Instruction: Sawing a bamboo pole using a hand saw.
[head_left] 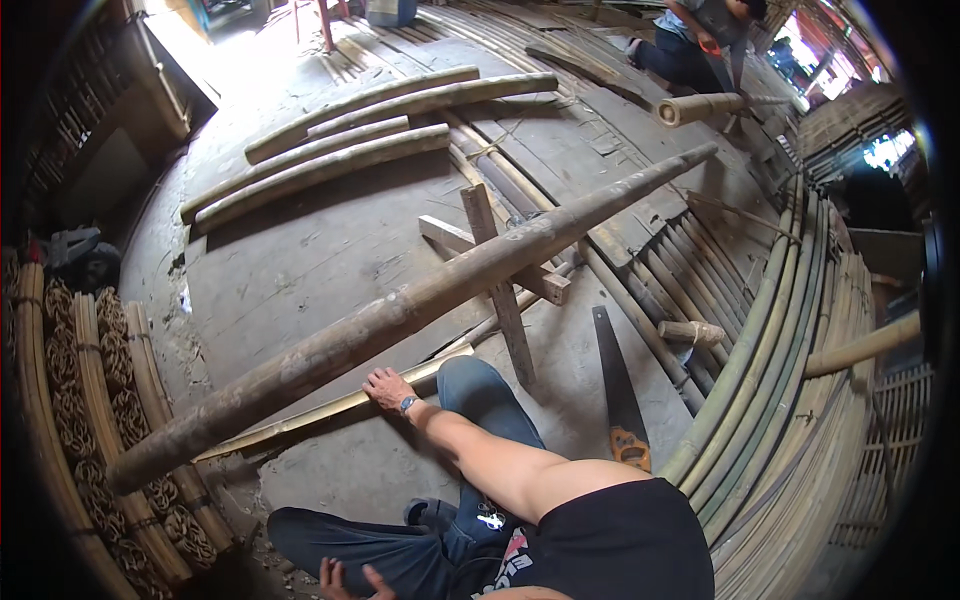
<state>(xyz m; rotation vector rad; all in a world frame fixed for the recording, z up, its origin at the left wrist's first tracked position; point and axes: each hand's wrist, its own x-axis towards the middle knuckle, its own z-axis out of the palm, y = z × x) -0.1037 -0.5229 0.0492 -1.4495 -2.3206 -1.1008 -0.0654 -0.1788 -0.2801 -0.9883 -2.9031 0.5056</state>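
Note:
My right hand (388, 389), a watch at its wrist, is closed over a pale split bamboo length (330, 408) beside my raised knee. My left hand (352, 581) is low at the bottom edge, partly cut off, its fingers apart and nothing visible in them. In front of me a long, thick brown bamboo pole (400, 308) runs slantwise from near left to far right. It lies across a crossed wooden stand (487, 240), apart from my hands. A hand saw (622, 385) with an orange-brown handle lies on the floor to my right.
Several cut bamboo poles (330, 165) lie on the far left floor. Bundles of bamboo strips (110, 420) stand at left; long green poles (770, 350) line the right. At the far right a person (690, 45) holds an orange-handled saw near another bamboo pole (700, 108).

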